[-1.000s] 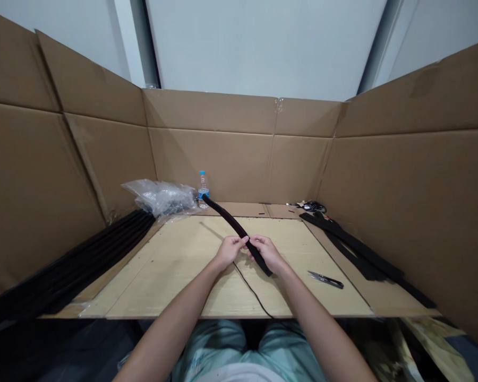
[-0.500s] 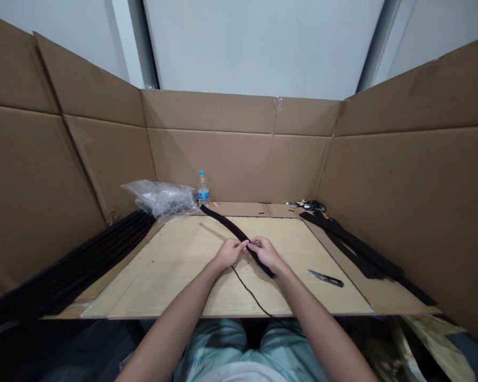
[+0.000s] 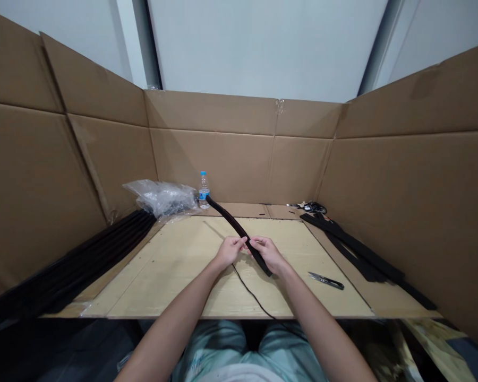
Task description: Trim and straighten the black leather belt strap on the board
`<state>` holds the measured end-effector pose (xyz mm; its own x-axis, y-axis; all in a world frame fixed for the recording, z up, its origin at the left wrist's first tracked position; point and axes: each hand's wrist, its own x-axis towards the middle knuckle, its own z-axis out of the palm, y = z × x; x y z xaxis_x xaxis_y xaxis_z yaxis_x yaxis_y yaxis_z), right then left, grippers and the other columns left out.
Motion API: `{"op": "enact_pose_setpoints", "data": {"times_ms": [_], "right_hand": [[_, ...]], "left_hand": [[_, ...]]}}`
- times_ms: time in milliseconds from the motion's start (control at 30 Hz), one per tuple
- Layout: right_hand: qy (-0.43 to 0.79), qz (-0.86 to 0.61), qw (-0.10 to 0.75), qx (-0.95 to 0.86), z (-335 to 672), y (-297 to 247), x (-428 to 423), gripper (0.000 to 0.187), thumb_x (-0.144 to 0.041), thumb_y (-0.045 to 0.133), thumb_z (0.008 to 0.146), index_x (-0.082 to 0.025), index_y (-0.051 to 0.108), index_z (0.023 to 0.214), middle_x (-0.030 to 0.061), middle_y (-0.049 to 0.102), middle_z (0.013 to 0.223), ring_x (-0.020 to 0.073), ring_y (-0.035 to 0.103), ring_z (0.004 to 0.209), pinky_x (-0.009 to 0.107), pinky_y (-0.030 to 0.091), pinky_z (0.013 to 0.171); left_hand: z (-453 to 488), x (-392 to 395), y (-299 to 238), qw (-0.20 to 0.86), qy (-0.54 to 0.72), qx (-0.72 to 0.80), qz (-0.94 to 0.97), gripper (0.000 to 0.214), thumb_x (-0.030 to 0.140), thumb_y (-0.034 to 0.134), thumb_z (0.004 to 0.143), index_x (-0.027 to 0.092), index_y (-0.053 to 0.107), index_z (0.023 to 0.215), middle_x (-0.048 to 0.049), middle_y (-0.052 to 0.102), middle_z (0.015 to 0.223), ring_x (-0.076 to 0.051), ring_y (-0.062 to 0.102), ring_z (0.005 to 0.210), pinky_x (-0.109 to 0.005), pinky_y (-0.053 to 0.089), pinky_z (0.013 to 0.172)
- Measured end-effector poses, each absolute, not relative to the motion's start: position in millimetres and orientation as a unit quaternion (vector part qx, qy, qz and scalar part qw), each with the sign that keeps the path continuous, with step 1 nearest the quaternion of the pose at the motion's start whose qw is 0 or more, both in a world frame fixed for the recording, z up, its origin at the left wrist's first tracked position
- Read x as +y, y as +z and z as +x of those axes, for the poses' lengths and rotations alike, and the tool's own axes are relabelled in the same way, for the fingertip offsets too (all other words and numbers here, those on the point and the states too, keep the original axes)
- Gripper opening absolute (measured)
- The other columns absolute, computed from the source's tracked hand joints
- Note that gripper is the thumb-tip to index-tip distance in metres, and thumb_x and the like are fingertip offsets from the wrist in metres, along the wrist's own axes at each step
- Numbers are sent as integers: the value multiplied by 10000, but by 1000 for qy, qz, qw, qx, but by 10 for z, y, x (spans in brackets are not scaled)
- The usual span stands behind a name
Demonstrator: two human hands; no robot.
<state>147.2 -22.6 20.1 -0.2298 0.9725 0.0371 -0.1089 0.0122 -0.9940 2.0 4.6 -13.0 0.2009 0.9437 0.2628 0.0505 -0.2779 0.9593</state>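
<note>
A long black fabric strip [image 3: 230,219] slants over the middle of the board, its far end raised towards the bottle and its near end by my right wrist. My left hand [image 3: 230,251] pinches the strip's left edge between thumb and fingers. Just across from it, my right hand [image 3: 267,251] grips the same strip, thumb on top. The two thumbs nearly meet. From beneath my left hand a thin black cord [image 3: 249,291] runs down over the table's front edge. A pair of thread snips [image 3: 326,280] lies to the right of my right hand.
Several black strips [image 3: 83,260] lie along the left side, and more black strips [image 3: 362,249] on the right. At the back stand a plastic bag [image 3: 163,197] and a water bottle [image 3: 203,191]; tangled wires [image 3: 313,206] sit back right. Cardboard walls [image 3: 223,159] enclose three sides.
The strip's far end has risen and shifted slightly right, now overlapping the bottle's base. Its near end has moved a little left. Both hands keep their hold.
</note>
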Motion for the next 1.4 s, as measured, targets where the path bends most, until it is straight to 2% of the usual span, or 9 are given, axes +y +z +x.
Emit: {"op": "enact_pose_setpoints", "data": {"times_ms": [200, 567, 733, 900, 1133, 1300, 1400], "right_hand": [[578, -405, 484, -517, 1479, 174, -191, 470, -387, 840, 518, -134, 702, 890, 26, 668, 725, 97, 544, 593, 225, 420, 585], [571, -418, 501, -498, 1481, 137, -169, 373, -244, 866, 440, -118, 709, 755, 4, 661, 673, 96, 559, 606, 215, 417, 603], [577, -415, 498, -497, 1484, 149, -165, 429, -211, 870, 394, -104, 710, 778, 16, 683, 697, 90, 571, 585, 217, 438, 604], [564, -421, 511, -493, 1489, 122, -138, 409, -184, 867, 388, -104, 663, 733, -3, 661, 655, 78, 568, 561, 202, 445, 578], [560, -402, 514, -510, 1456, 145, -202, 447, -299, 863, 438, -151, 536, 703, -3, 650, 709, 115, 603, 537, 228, 472, 500], [554, -402, 502, -529, 1470, 172, -194, 430, -429, 816, 536, -139, 547, 703, 23, 632, 576, 105, 550, 445, 195, 386, 397], [549, -406, 497, -535, 1475, 170, -176, 460, -543, 744, 601, -140, 552, 710, 47, 650, 585, 113, 550, 433, 201, 379, 380]], "left_hand": [[35, 33, -122, 473, 498, 375, 623, 563, 711, 544, 658, 156, 509, 576, 56, 342, 469, -92, 283, 476, -235, 210, 473], [47, 22, -133, 503, 501, 338, 618, 580, 725, 569, 640, 167, 434, 553, 69, 292, 483, -71, 224, 462, -234, 164, 457], [54, 10, -128, 512, 509, 322, 612, 541, 670, 598, 663, 157, 460, 562, 65, 299, 487, -73, 235, 472, -233, 167, 465], [59, 24, -145, 516, 516, 316, 607, 506, 619, 629, 672, 144, 496, 557, 61, 331, 473, -76, 272, 473, -226, 194, 467], [76, 17, -145, 531, 514, 301, 602, 452, 571, 618, 718, 138, 541, 614, -1, 544, 530, -124, 500, 525, -235, 375, 537], [89, 1, -145, 547, 515, 285, 595, 418, 547, 633, 731, 153, 510, 666, -4, 583, 545, -137, 567, 534, -236, 412, 536], [104, -2, -146, 560, 515, 273, 589, 423, 556, 643, 721, 163, 485, 722, 3, 592, 554, -150, 595, 527, -248, 429, 528]]}}
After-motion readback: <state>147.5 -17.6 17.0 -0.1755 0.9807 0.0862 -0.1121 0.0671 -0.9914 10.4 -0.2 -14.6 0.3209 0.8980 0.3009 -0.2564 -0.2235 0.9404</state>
